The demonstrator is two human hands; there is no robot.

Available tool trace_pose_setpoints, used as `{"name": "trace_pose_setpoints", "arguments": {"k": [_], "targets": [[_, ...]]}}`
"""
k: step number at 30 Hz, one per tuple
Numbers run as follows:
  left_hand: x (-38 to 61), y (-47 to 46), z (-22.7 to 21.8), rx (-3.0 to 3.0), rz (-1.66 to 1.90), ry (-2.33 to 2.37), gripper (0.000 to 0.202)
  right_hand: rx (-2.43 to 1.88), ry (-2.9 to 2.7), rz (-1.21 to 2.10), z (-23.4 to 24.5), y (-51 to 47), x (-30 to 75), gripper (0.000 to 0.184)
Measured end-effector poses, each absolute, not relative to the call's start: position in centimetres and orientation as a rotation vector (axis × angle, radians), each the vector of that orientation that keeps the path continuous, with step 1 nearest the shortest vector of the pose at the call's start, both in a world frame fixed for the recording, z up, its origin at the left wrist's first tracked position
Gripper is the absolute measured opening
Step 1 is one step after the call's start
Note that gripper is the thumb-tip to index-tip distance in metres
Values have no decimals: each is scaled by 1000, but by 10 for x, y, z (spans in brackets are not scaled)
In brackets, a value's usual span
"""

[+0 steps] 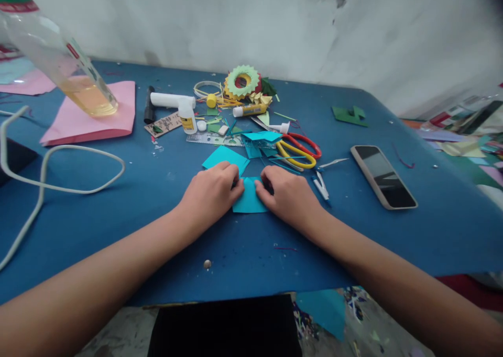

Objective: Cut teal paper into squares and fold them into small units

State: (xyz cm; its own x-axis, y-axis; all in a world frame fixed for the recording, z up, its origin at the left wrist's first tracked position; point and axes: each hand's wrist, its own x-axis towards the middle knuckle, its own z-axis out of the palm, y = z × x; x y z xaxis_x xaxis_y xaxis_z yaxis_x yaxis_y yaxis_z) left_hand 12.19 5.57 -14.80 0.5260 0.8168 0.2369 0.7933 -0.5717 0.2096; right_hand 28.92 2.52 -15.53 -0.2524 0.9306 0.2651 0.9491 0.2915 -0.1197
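Note:
A small teal paper piece (249,200) lies on the blue table (157,200) in front of me. My left hand (214,192) presses on its left edge with curled fingers. My right hand (286,192) pinches its right edge, fingers curled too. Just behind my left hand lies another teal paper square (223,158). More teal scraps (261,140) sit a little further back, by the scissors.
Red and yellow scissors (298,150) and a phone (383,176) lie to the right. Behind are glue bottles (186,113), a glue stick (249,110) and a green paper wreath (243,82). A plastic bottle (58,58) stands on pink paper (90,116) at left, near a white cable (58,174).

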Motion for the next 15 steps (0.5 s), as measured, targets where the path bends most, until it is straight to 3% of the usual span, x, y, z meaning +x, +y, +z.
{"name": "trace_pose_setpoints", "arguments": {"k": [6, 15], "targets": [[115, 50, -148, 2977, 393, 1206, 19, -1313, -2390, -208, -160, 15, 297, 23], [108, 47, -154, 3136, 462, 916, 16, -1154, -2479, -432, -159, 13, 300, 26]]}}
